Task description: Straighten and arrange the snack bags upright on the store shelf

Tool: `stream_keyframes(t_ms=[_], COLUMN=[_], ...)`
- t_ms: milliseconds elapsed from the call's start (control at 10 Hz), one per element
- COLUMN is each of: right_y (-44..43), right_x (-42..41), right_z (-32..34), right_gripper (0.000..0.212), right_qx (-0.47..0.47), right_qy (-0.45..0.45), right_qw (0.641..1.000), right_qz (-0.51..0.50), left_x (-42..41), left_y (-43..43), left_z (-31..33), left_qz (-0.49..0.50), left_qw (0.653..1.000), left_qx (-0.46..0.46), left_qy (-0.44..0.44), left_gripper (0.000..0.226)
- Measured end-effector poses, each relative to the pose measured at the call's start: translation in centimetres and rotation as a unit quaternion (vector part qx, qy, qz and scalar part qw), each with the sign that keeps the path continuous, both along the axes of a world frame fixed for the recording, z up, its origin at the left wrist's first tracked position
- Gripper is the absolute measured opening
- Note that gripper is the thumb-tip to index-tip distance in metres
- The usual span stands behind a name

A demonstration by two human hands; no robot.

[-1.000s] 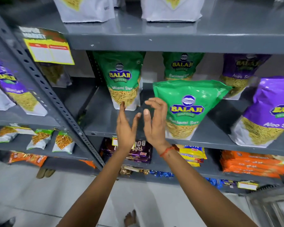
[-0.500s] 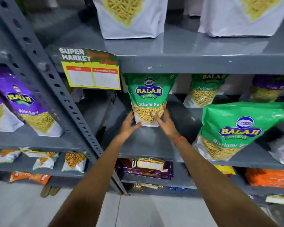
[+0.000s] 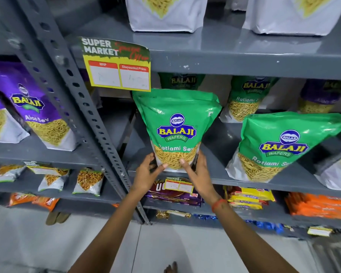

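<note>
Both bare forearms reach forward and upward, converging. The left hand (image 3: 147, 174) and the right hand (image 3: 197, 175) face each other, palms inward, fingers curled and thumbs pointing up. An orange band circles the right wrist.

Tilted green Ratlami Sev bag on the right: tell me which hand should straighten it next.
Right. The right hand lies on the side toward the tilted green bag; the left hand sits beyond the held bag and would have to cross it.
</note>
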State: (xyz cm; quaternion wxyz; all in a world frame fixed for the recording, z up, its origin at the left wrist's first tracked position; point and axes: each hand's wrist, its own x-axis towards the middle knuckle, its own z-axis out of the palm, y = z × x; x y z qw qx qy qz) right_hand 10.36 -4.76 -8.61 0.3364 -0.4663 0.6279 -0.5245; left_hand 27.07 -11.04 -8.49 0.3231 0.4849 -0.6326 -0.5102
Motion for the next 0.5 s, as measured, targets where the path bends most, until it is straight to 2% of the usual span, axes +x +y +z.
stream_keyframes(t_ms=[300, 400, 500], right_y=[1.7, 2.0, 2.5], right_x=[0.7, 0.7, 0.4], right_z=[1.2, 1.5, 2.1], right_gripper=[0.063, 0.067, 0.088], right_qx=[0.025, 0.028, 0.055], right_qy=[-0.001, 0.010, 0.078], right_qw=[1.000, 1.000, 0.995], right_qz=[0.006, 0.008, -0.019], left_x=[0.5, 0.4, 0.1], left_y=[1.3, 1.7, 2.9], left_z=[0.4, 0.5, 1.8], left_qz=[0.001, -0.004, 0.013], left_qw=[0.999, 0.999, 0.982], left_qx=[0.004, 0.009, -0.017], left_qy=[-0.036, -0.053, -0.186], left_gripper=[0.041, 0.052, 0.063])
